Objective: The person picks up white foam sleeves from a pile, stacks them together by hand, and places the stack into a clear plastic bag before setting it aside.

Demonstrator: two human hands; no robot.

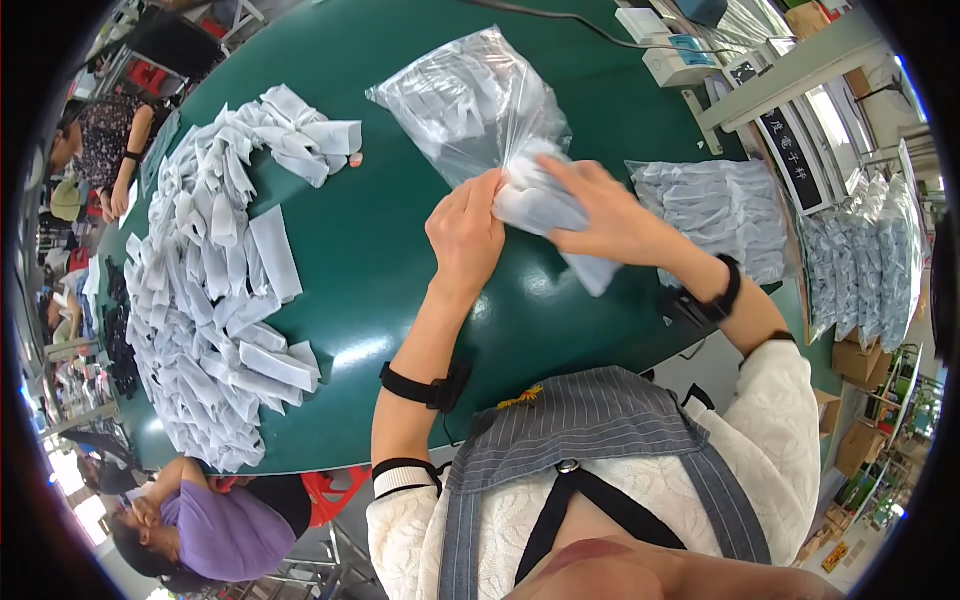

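A large clear plastic bag (470, 95) lies on the green table, with several white wrapped packets inside its far part. My left hand (467, 232) is closed, its fingers pinching the bag's edge near the mouth. In my right hand (610, 212) is a bunch of white wrapped packets (540, 195), gripped between thumb and fingers at the bag's mouth. One packet's end (592, 272) hangs out below that hand. What the packets contain cannot be made out through the wrapping.
A long heap of white wrapped packets (205, 270) covers the table's left side. Filled bags (715, 210) lie to the right, by a scale (790, 160) and a metal frame. A dark cable (560, 15) crosses the far edge. A person in purple (225, 530) sits at lower left.
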